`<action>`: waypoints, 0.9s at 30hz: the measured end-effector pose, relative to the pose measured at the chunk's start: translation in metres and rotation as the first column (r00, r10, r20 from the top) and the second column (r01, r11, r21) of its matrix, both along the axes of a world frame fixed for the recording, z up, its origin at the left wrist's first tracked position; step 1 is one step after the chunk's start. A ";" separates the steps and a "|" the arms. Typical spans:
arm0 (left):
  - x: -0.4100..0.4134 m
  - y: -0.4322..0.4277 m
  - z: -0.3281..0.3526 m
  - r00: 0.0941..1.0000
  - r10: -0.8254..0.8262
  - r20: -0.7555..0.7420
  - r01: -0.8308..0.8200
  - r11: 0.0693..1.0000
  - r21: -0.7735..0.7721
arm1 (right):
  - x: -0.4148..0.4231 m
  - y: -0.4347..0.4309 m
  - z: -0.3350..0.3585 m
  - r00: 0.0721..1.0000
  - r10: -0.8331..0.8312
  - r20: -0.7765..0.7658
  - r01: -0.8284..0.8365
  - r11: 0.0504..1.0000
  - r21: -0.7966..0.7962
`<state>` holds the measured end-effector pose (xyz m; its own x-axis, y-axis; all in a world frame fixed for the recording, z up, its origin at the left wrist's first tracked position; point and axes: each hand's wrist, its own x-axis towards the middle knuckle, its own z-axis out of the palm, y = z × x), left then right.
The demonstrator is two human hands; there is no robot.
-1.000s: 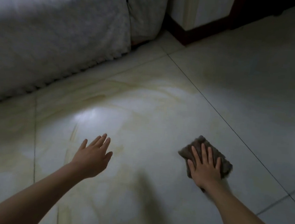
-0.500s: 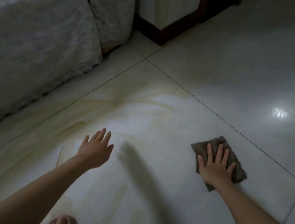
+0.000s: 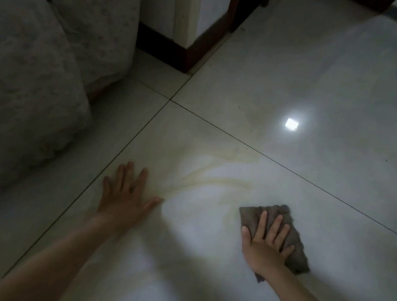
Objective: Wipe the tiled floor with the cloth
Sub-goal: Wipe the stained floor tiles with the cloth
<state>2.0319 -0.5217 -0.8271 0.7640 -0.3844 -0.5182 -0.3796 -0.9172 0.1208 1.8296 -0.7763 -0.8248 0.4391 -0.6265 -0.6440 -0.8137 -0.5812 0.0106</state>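
Right hand (image 3: pixel 267 247) presses flat, fingers straight, on a brown cloth (image 3: pixel 291 231) on the tiled floor (image 3: pixel 293 74). Left of the cloth, left hand (image 3: pixel 125 196) lies spread on the floor.

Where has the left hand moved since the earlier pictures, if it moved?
Yes. The left hand moved forward-left, up to the grout line beside the sofa.

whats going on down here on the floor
A person is wiping the floor. The right hand presses flat on a brown cloth. The left hand lies spread on the floor to that side, apparently bracing. Yellowish streaks run just beyond the hands, not under the cloth.
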 end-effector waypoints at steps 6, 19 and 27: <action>0.006 -0.001 -0.009 0.995 -0.017 -0.098 0.016 1.000 -0.010 | 0.032 0.024 0.001 0.993 0.114 -0.009 -0.114 0.993 -0.044; 0.016 -0.013 0.009 0.974 0.007 -0.227 0.026 0.989 0.145 | 0.152 -0.059 -0.019 0.683 0.631 0.368 -0.534 0.775 -0.338; 0.009 -0.007 -0.002 0.994 0.018 -0.104 -0.008 0.996 0.087 | 0.106 0.026 -0.035 0.606 0.602 0.520 -0.442 0.798 -0.409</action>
